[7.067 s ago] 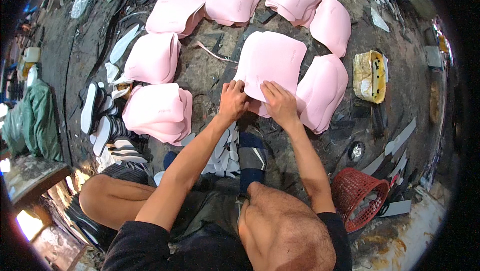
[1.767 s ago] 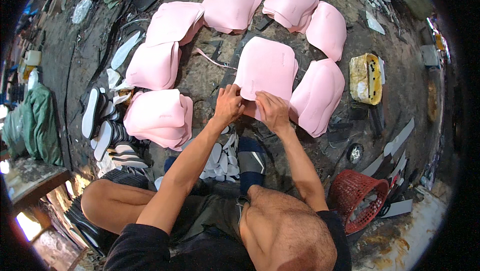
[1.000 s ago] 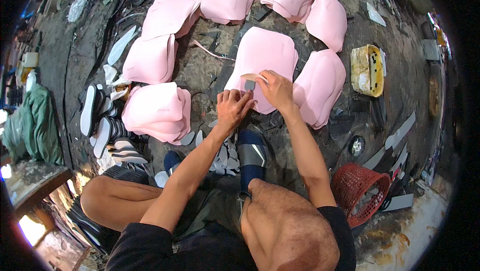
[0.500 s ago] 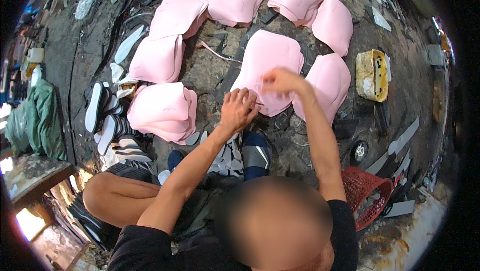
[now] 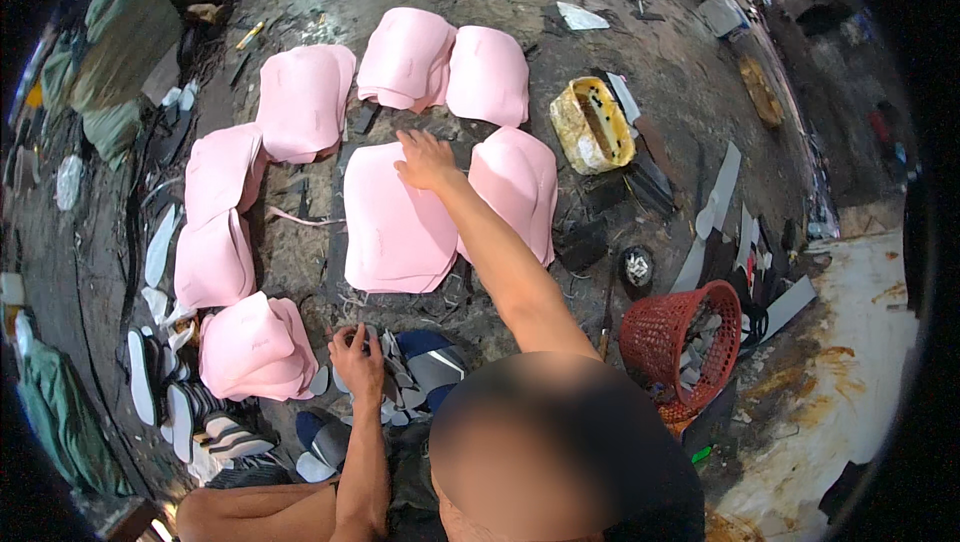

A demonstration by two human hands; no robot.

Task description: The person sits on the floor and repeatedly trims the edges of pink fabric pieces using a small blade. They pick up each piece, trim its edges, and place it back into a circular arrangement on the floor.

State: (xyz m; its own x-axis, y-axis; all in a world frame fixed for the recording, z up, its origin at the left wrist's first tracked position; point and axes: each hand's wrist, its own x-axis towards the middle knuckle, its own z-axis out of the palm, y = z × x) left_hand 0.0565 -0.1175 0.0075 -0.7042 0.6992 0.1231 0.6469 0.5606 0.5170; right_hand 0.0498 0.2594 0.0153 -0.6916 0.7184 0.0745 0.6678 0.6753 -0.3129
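Note:
A stack of thin pink sheets [image 5: 395,222] with rounded corners lies in front of me, its edges slightly fanned. My right hand [image 5: 425,160] reaches across to its far right corner, palm down, fingers stretched out and apart, touching the top sheet. My left hand [image 5: 358,360] hovers nearer my feet, below the stack's near edge and apart from it. Its fingers are bent toward the thumb; what lies between them, if anything, is too small to make out. Beside my right forearm sits another pink stack [image 5: 515,177], partly hidden by it.
More pink stacks curve around, one at the near left [image 5: 255,352]. A yellow-rimmed tub [image 5: 592,122], a small dark bowl [image 5: 636,267] and a red basket [image 5: 680,327] of scraps stand at right. Striped sandals [image 5: 185,422] lie at left; pale offcuts surround my shoes [image 5: 430,367].
My view has swung to the right. My right hand has gone from above the middle stack to its far corner; my left hand has left the stack's near edge and drawn back toward my feet.

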